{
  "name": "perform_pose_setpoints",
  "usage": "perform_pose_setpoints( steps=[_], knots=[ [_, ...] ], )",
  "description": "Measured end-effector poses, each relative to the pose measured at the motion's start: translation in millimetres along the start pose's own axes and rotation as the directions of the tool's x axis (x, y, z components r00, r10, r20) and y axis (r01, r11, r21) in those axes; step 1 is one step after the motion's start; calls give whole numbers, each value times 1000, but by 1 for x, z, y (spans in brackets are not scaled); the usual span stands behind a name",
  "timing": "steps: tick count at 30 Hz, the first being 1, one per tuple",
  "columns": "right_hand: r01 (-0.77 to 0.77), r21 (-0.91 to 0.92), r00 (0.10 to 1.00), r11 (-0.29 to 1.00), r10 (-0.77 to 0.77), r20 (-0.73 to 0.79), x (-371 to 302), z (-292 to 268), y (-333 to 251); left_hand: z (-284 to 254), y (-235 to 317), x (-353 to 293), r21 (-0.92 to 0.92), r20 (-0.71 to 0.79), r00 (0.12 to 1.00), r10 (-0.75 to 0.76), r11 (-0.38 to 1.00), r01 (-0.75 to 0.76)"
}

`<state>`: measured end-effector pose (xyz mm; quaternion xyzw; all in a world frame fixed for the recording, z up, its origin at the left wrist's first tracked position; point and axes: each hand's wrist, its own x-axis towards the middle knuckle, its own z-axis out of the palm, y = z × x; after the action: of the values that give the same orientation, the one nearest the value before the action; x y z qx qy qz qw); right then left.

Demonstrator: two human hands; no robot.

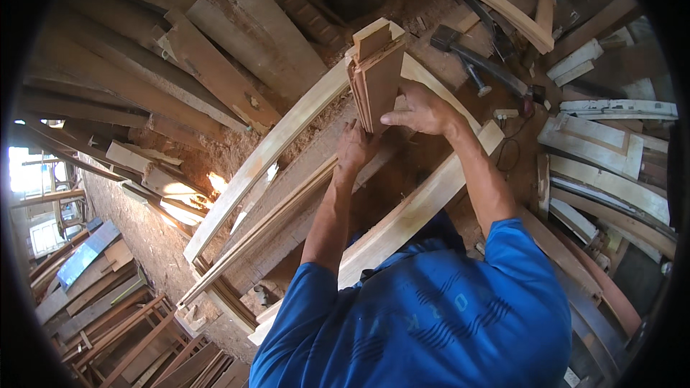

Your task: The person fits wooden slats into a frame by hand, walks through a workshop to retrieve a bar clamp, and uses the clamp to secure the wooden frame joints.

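Observation:
A stack of reddish-brown wooden boards [382,82] stands nearly upright at the far end of a pale wooden frame [269,154]. My left hand [356,147] is closed at the stack's lower left edge, with some fingers hidden. My right hand [424,109] grips the right side; its thumb points left across the face, while the fingers go out of sight behind. A long, thin wooden strip [262,224] slants from the frame's near left corner up to my left hand. Closest to my body runs a thick pale rail [402,219] of the frame, under my forearms.
A hammer [478,57] lies beyond the frame on the right. Wide planks [255,32] lean at the far left, above sawdust. Curved wooden pieces [611,179] are piled along the right. More lumber and frames [136,330] fill the lower left. A curved frame piece [503,7] rests far right.

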<state>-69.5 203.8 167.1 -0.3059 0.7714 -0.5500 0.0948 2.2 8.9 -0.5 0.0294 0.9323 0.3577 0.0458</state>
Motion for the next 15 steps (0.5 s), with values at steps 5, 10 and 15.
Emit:
perform_pose_setpoints(
  steps=[5,10,15],
  knots=[
    [-244,-544,867,803,432,248,-16,10,106,6,3,6,144,-11,998,67,987,-65],
    [-91,-383,957,919,187,222,-28,47,122,-4,4,3,117,-52,992,115,987,-109],
    [-32,-458,993,888,82,90,-30,59,128,-3,0,0,193,-41,990,133,973,-123]
  ],
)
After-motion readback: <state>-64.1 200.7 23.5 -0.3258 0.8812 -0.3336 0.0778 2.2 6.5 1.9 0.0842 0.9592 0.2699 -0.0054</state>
